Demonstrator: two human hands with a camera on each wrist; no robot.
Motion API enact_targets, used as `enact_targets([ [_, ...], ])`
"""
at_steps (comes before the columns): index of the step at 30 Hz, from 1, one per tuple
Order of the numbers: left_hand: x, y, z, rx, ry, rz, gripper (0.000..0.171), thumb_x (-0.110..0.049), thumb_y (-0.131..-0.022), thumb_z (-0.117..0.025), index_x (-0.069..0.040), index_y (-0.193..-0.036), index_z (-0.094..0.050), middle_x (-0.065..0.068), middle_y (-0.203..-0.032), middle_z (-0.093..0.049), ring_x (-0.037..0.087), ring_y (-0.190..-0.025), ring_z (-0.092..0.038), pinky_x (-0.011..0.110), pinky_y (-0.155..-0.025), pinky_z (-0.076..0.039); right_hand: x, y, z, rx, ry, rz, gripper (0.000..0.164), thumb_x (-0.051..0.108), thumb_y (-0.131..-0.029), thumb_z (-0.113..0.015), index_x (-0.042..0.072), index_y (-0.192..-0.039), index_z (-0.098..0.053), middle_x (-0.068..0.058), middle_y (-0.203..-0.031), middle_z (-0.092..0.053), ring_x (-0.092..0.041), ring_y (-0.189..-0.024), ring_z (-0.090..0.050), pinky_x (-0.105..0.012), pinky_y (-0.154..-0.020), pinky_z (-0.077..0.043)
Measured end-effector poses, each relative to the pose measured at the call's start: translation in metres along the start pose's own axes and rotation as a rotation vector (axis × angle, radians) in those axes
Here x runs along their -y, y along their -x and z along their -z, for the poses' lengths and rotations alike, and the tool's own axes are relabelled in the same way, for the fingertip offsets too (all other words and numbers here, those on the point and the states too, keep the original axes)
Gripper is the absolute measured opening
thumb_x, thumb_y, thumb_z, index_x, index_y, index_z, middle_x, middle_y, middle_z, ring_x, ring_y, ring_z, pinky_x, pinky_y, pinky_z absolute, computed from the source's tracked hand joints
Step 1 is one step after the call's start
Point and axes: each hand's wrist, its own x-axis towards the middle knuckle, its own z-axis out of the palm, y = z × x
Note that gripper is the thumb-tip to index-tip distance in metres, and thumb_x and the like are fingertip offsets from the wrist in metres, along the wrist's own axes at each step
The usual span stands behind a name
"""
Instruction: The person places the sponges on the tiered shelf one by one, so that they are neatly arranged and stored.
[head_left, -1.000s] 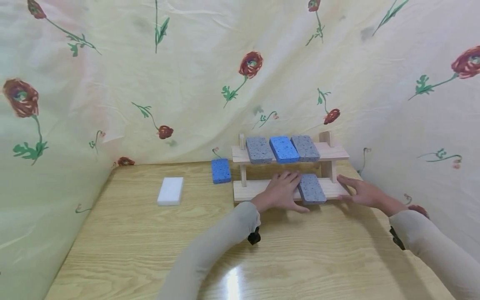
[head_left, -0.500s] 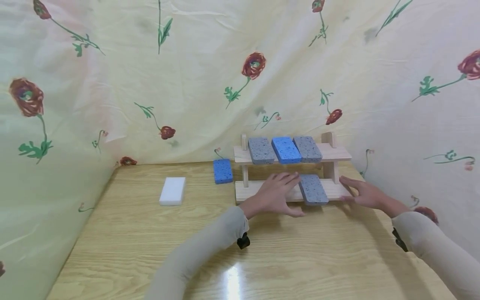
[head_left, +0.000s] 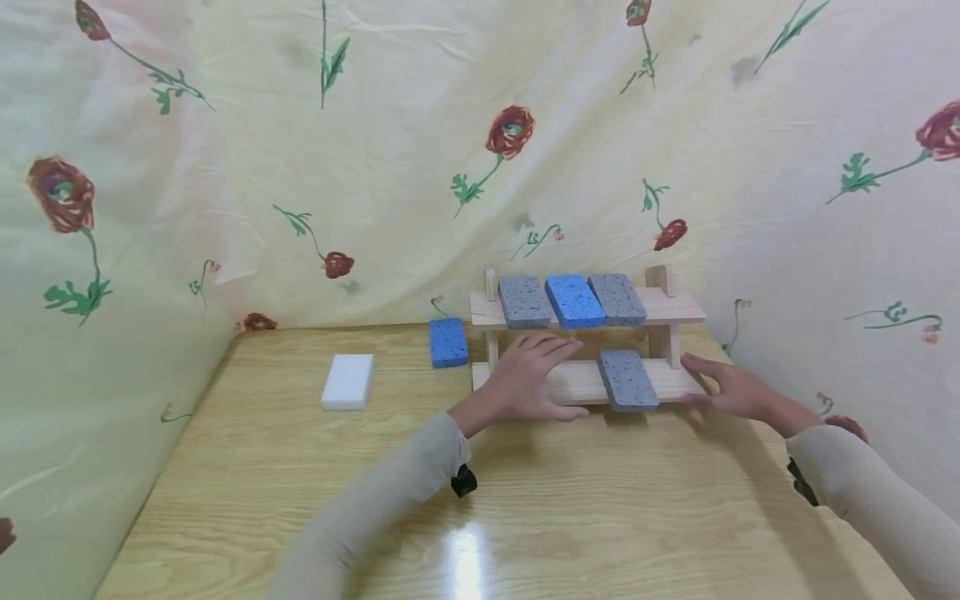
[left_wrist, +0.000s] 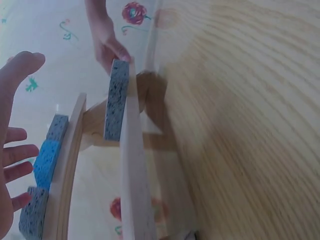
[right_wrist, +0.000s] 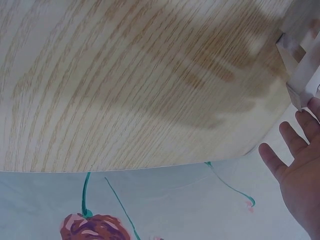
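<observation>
A small two-tier wooden shelf (head_left: 577, 382) stands on the table. On its lower board lies a grey speckled sponge (head_left: 628, 380). The upper board bears a left grey sponge (head_left: 524, 301), a blue sponge (head_left: 574, 301) and a right grey sponge (head_left: 617, 299). My left hand (head_left: 525, 377) hovers before the left half of the lower board, holding nothing, its fingers extended and its thumb apart. At the shelf's right end, my right hand (head_left: 735, 392) grips the lower board between thumb and fingers; its outer fingers spread out straight in the right wrist view.
Left of the shelf, another blue sponge (head_left: 448, 342) lies on the wood-grain table (head_left: 570, 508). Farther left is a white foam block (head_left: 348, 382). A flowered cloth (head_left: 405, 167) hangs close behind the shelf and along both sides.
My left hand has moved left, away from the grey sponge on the lower board. That sponge stays in place. The right hand keeps its spot at the shelf's end.
</observation>
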Motion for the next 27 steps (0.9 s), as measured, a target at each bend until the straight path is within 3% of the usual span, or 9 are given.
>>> enact_targets([
  [13,0.035,0.018,0.012,-0.266,0.016,-0.01,0.091,-0.064,-0.074,-0.079,-0.019,-0.15,-0.053,-0.001,-0.134,-0.065,0.019,-0.125,-0.056,0.042,-0.111,-0.044,0.002,-0.001,0.001,0.018,0.018,-0.01,0.087,0.046,-0.094,-0.07,-0.009,-0.152,-0.037,-0.035,-0.154,-0.036,-0.059,-0.138,-0.036,-0.071,-0.106,-0.036],
  [20,0.057,0.032,0.015,-0.304,0.016,0.023,0.088,-0.059,-0.073,-0.083,-0.014,-0.145,-0.057,0.003,-0.136,-0.064,0.024,-0.127,-0.055,0.042,-0.109,-0.044,0.001,0.0,0.0,0.01,0.021,0.009,0.084,0.043,-0.094,-0.07,-0.009,-0.151,-0.038,-0.036,-0.154,-0.036,-0.059,-0.138,-0.037,-0.07,-0.105,-0.036],
  [27,0.074,0.046,0.022,-0.322,0.082,0.058,0.092,-0.053,-0.071,-0.086,-0.009,-0.145,-0.055,0.008,-0.138,-0.059,0.027,-0.128,-0.052,0.045,-0.11,-0.043,0.001,-0.001,0.001,0.003,0.007,0.023,0.084,0.043,-0.093,-0.071,-0.011,-0.15,-0.038,-0.036,-0.153,-0.037,-0.059,-0.138,-0.037,-0.07,-0.105,-0.036],
])
